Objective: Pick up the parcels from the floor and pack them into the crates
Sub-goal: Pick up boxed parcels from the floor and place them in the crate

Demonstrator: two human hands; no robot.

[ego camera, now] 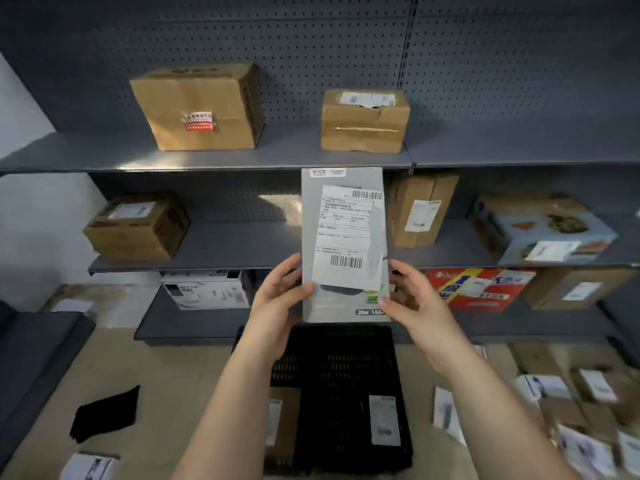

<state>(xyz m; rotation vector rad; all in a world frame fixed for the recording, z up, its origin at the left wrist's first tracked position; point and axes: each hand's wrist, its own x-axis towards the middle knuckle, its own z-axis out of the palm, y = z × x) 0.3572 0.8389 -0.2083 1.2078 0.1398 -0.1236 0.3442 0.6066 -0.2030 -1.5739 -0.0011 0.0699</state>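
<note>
I hold a flat grey parcel (343,244) upright in front of me, its white shipping label facing me. My left hand (280,299) grips its lower left edge, thumb on the front. My right hand (412,303) grips the lower right edge. Directly below stands a black slatted crate (332,375) on the floor, with a brown box and a labelled parcel (384,420) inside it. More parcels (571,410) lie scattered on the floor to the right.
Grey pegboard shelving (242,157) fills the wall ahead, holding several cardboard boxes (197,105) on three levels. A black bag (104,414) and a white parcel (90,467) lie on the floor at left. A dark bench edge (31,358) runs along the far left.
</note>
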